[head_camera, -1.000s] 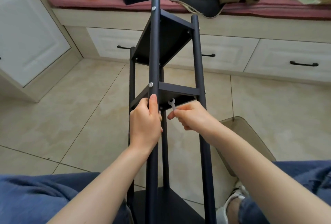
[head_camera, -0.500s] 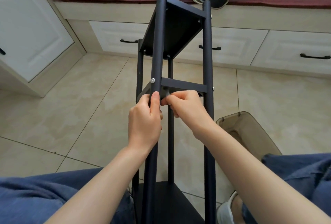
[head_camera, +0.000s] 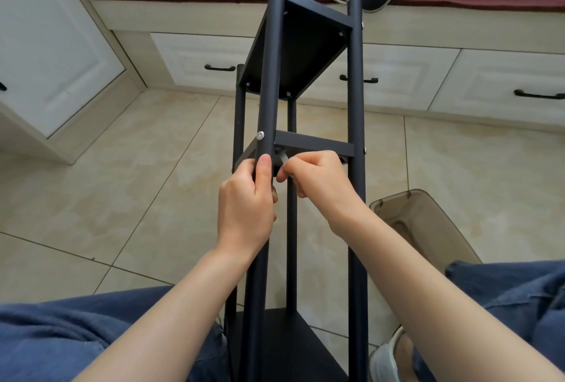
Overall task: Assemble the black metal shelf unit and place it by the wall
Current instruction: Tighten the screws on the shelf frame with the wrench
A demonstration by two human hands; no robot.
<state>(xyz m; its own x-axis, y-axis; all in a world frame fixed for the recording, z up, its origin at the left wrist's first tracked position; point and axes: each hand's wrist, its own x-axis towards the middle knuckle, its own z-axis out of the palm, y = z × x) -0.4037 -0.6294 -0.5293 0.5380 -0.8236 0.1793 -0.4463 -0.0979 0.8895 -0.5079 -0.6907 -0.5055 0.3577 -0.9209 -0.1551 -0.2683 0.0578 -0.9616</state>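
The left hand point(head_camera: 244, 198) grips the shelf unit post point(head_camera: 269, 75), the right hand point(head_camera: 321, 183) pinches a wrench point(head_camera: 282, 157) behind it; bin point(head_camera: 422, 222) beside, drawers point(head_camera: 195, 57) beyond.

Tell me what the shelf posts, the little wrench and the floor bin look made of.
Shelf posts: likely metal tube, matte black coating with a soft sheen.
Wrench: flat, pale grey, probably stamped metal; mostly hidden by the right hand.
Bin: smoky-brown plastic by the look, with see-through walls.
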